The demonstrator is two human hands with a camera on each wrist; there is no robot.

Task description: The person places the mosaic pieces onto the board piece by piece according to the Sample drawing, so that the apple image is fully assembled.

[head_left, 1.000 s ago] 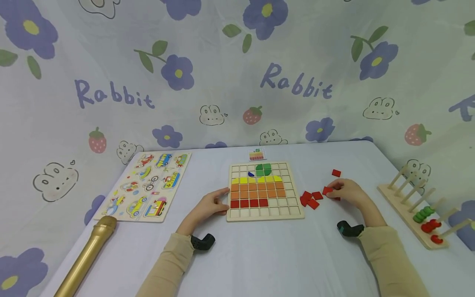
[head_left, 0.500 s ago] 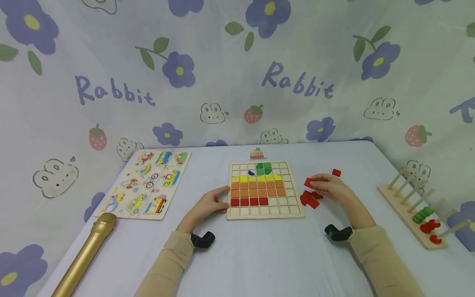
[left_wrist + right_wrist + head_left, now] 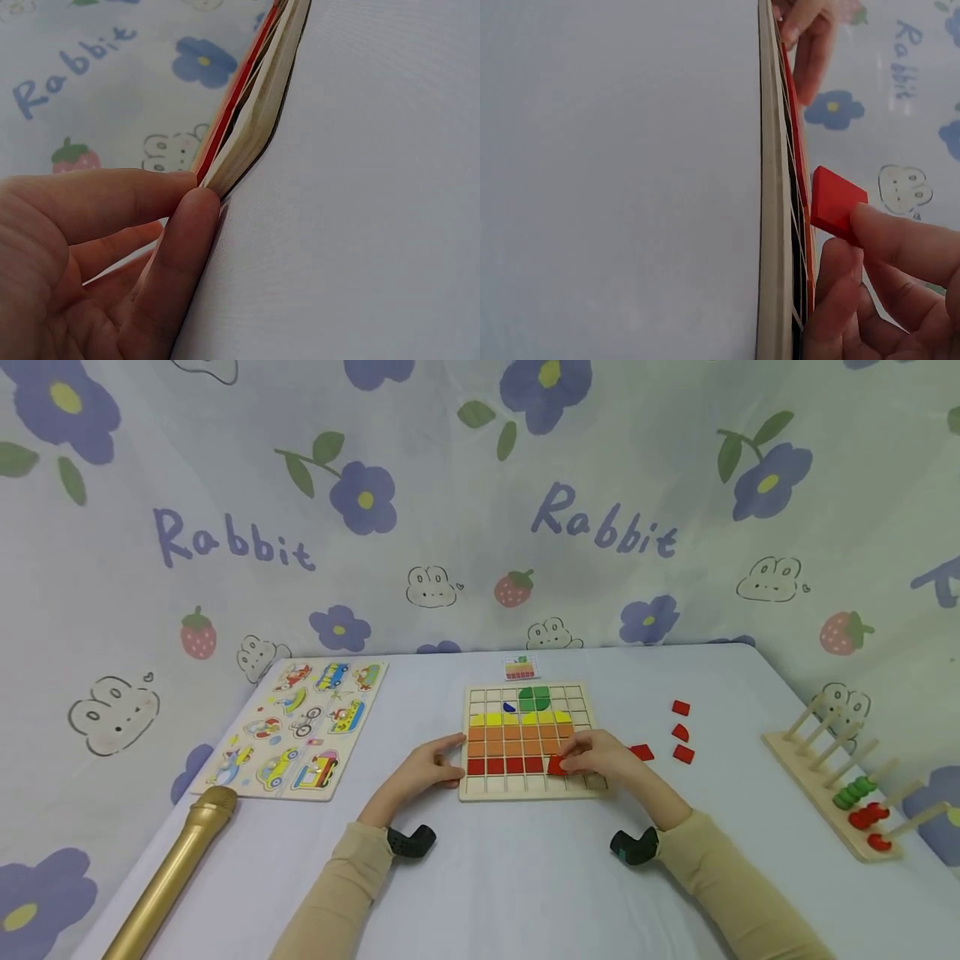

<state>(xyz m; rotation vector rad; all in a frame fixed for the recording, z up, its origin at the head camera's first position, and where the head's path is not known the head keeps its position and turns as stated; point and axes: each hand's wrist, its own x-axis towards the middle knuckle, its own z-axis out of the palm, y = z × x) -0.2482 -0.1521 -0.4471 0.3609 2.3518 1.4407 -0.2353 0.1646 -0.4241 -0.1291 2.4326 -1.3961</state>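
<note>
The right hand [image 3: 603,758] pinched a flat red square wooden tile [image 3: 557,766] between thumb and fingertips [image 3: 889,236], holding it tilted just above the red row of the square wooden grid board [image 3: 534,787], beside the four red tiles already seated there; the wrist view showed the tile raised off the board's surface rather than sunk into a cell. The left hand [image 3: 420,772] lay at the board's left edge, its thumb and fingers [image 3: 180,247] lightly curled and pressed against the rim near the front corner. The board sat on the pale worktop [image 3: 510,877] and carried rows of orange and yellow tiles above the red row, with green pieces and one small blue piece near the top. To the right of the board four loose red tiles [image 3: 681,731] lay scattered on the worktop, well apart from the hand. A small pattern card [image 3: 520,668] lay just behind the board. Farther left was a wooden vehicle puzzle board [image 3: 300,731], and in front of it a gold microphone [image 3: 176,868]. At the far right stood a wooden peg rack [image 3: 847,793] bearing green and red rings.
</note>
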